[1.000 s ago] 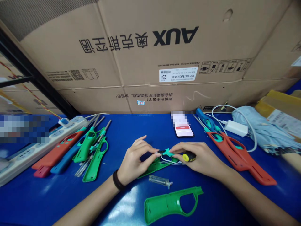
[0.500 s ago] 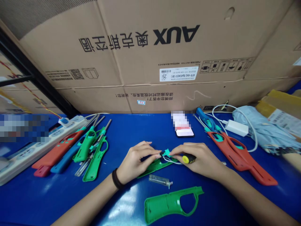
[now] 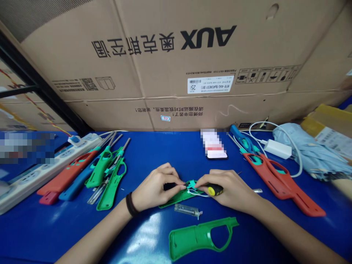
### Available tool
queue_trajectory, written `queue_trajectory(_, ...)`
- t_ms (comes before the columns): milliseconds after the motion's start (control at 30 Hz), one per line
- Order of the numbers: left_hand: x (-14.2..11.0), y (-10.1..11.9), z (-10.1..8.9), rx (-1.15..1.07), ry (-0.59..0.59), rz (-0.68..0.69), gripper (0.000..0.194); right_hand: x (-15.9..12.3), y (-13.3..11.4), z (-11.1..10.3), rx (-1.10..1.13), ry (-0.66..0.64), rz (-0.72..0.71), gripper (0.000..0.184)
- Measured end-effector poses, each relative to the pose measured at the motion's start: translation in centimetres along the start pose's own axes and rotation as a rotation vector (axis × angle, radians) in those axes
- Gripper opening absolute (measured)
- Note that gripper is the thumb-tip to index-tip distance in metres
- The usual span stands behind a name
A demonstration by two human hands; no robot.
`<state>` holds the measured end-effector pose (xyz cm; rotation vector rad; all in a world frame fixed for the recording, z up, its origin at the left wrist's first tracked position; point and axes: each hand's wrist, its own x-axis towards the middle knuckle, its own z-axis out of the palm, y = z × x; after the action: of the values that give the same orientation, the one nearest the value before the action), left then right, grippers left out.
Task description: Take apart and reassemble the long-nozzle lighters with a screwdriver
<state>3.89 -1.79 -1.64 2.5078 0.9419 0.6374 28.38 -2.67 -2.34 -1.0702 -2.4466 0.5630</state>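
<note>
My left hand (image 3: pixel 161 185) pinches a small black part, mostly hidden by the fingertips, which joins a teal plastic trigger (image 3: pixel 191 184). Thumb and forefinger of my right hand (image 3: pixel 231 189) close on the trigger's right side, while a screwdriver (image 3: pixel 215 189) with a black and yellow handle is tucked in the same hand. Both hands are over a green lighter shell half (image 3: pixel 176 200) lying on the table. A white wire (image 3: pixel 202 195) loops below the trigger. Nearer me lie a clear fuel tank (image 3: pixel 187 210) and another green shell half (image 3: pixel 188 238) with its inside up.
At left, red, blue and green lighters (image 3: pixel 103 168) lie beside a white power strip (image 3: pixel 55 167). Orange lighters (image 3: pixel 275 179) and a white charger (image 3: pixel 277 149) are at right. A phone (image 3: pixel 217 155) lies behind my hands, before a large cardboard box (image 3: pixel 165 80).
Both hands have lowered the trigger and black part toward the green shell half beneath. The screwdriver handle has shifted slightly left and down with my right hand.
</note>
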Motion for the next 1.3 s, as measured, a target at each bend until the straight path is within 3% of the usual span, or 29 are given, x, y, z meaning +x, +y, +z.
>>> queue_trajectory(200,-0.3,0.7,-1.2,0.09,-0.145,0.017,0.028,0.3,-0.2,0.0,-0.019,-0.028,0.026,0.023)
queue_trajectory(333,-0.6,1.4,-2.4,0.128,-0.193,-0.062,0.061,0.3,-0.2,0.1,-0.024,-0.028,0.02,0.025)
queue_trajectory(467,-0.9,1.0,-3.1,0.11,-0.211,-0.137,0.045,0.2,-0.1,0.2,-0.019,-0.014,-0.002,0.023)
queue_trajectory(733,-1.0,0.5,-3.5,0.093,-0.218,-0.125,0.033,0.3,-0.7,0.3,0.02,-0.001,0.019,0.02)
queue_trajectory(967,-0.9,0.7,-3.1,0.112,-0.254,-0.112,0.032,0.5,-1.3,0.5,-0.035,-0.009,0.056,0.02)
queue_trajectory(1133,-0.8,0.8,-3.0,0.144,-0.247,-0.088,0.049,0.5,-1.4,0.5,-0.147,-0.021,0.04,0.026)
queue_trajectory(1300,-1.0,0.6,-2.6,0.143,-0.26,-0.053,0.036,0.3,-2.2,0.1,-0.233,-0.024,0.032,0.031)
